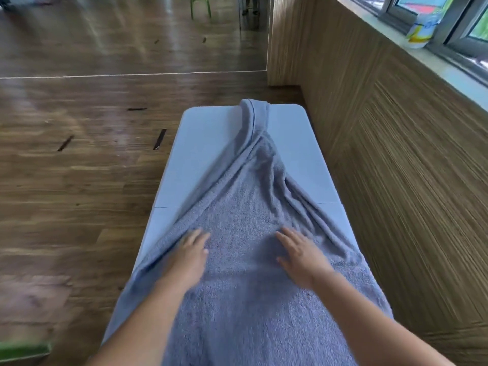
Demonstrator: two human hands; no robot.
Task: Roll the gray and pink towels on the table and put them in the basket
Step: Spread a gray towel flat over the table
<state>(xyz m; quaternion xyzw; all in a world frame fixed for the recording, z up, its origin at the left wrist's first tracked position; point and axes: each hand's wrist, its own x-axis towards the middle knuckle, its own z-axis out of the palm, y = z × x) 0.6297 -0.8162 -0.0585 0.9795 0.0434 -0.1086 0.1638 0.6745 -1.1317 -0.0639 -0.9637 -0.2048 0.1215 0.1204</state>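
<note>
A gray towel [245, 207] lies lengthwise on a long white table [206, 143]. Its near part is spread wide; its far part is bunched into a narrow strip that reaches the table's far edge. My left hand [190, 252] rests flat on the towel at its left side, fingers straight. My right hand [301, 252] lies flat on the towel to the right of the left one, fingers spread. Neither hand grips the cloth. No pink towel and no basket are in view.
The table's right side runs along a wood-panelled wall [396, 154] under a window sill with a white and yellow container [420, 33]. Wooden floor [66, 180] lies to the left. A green object [23, 350] shows at the bottom left corner.
</note>
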